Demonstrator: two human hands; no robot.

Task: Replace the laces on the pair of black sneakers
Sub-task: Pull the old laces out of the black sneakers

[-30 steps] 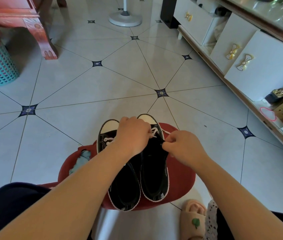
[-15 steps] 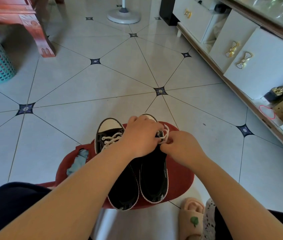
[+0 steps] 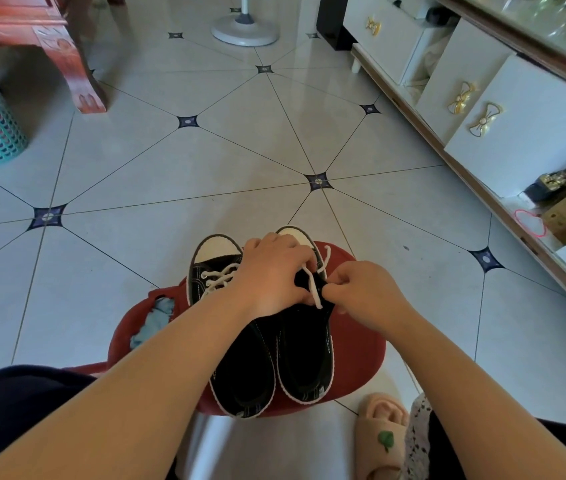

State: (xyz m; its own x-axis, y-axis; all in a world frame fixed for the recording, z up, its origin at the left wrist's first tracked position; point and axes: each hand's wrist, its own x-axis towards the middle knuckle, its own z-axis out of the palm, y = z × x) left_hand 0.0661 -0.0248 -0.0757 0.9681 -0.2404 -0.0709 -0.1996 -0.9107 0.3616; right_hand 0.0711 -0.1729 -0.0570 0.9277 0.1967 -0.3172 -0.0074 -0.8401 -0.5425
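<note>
Right hand [image 3: 368, 292] pinches white lace [image 3: 313, 289], center frame; left hand [image 3: 274, 275] grips sneaker [image 3: 305, 355] under it, on red stool [image 3: 357, 344].

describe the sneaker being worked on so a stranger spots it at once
A red stool on the floor holds two black sneakers. Take the right sneaker, held by the left hand: its lace is pulled loose, pinched by the right hand, while the left sneaker shows crossed lacing.

Black white-toed sneakers [image 3: 304, 355] side by side, toes away; right one's white lace [image 3: 313, 289] loose.
</note>
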